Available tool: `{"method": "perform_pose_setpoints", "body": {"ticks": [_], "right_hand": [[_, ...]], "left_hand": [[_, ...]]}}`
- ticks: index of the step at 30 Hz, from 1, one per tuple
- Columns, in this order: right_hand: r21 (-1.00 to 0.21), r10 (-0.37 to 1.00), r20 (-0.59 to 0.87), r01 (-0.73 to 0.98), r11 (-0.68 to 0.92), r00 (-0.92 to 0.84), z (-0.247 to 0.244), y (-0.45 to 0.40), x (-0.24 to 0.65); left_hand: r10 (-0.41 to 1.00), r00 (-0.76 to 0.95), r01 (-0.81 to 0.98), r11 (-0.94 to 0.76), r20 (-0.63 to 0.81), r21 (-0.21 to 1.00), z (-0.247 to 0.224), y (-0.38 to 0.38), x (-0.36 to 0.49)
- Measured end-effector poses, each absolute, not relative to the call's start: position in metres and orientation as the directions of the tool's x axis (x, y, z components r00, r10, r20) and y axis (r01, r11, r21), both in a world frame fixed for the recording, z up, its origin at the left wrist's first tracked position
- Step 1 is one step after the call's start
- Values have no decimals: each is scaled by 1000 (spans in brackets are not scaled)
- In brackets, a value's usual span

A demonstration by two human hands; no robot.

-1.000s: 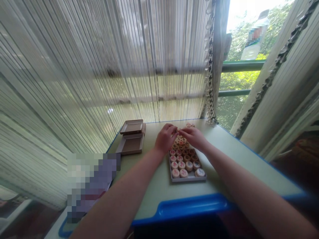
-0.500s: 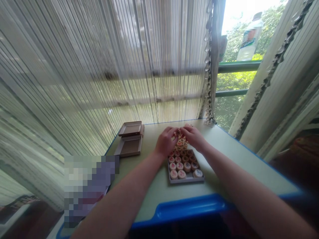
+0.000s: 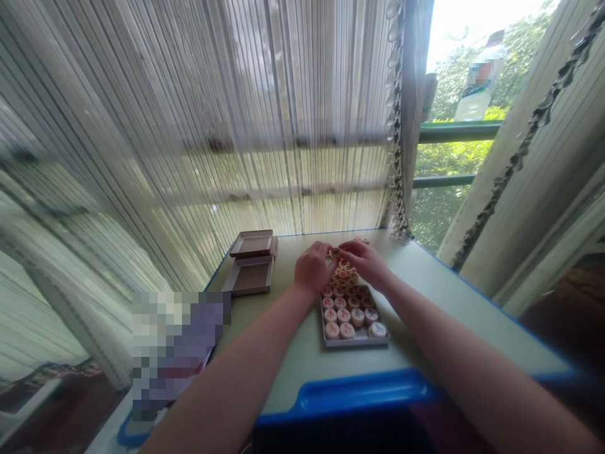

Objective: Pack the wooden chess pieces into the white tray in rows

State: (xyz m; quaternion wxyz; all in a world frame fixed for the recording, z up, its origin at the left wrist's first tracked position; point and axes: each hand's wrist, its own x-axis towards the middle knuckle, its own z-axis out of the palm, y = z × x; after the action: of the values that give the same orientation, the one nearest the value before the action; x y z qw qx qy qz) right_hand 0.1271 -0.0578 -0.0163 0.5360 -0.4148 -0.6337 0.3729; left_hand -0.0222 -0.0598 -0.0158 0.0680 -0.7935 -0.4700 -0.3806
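Left hand (image 3: pixel 314 271) pinches disc (image 3: pixel 335 251); right hand (image 3: pixel 367 258) meets its edge, perhaps steadying, fingers' grip unclear. Loose discs (image 3: pixel 346 273) lie within reach; tray (image 3: pixel 357 343) walls likely keep rows together.

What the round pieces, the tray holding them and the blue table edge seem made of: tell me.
Round pieces: probably smooth wood, judging by their pale tan colour, though plastic is possible.
Tray: perhaps cardboard or thin plastic; its low walls look greyish and fairly matt.
Blue table edge: most likely glossy moulded plastic, given its rounded shape and pale highlights.
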Motion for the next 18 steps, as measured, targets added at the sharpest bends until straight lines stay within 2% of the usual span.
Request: {"method": "perform_pose_setpoints", "body": {"ticks": [8,18], "right_hand": [[-897,933,359,273,346,-5,-11,-60,135],[-913,937,346,216,346,-41,-9,-59,136]], "left_hand": [[616,439,705,-687,654,173,-20,-53,-30],[611,464,691,-703,641,169,-19,-56,-27]]}}
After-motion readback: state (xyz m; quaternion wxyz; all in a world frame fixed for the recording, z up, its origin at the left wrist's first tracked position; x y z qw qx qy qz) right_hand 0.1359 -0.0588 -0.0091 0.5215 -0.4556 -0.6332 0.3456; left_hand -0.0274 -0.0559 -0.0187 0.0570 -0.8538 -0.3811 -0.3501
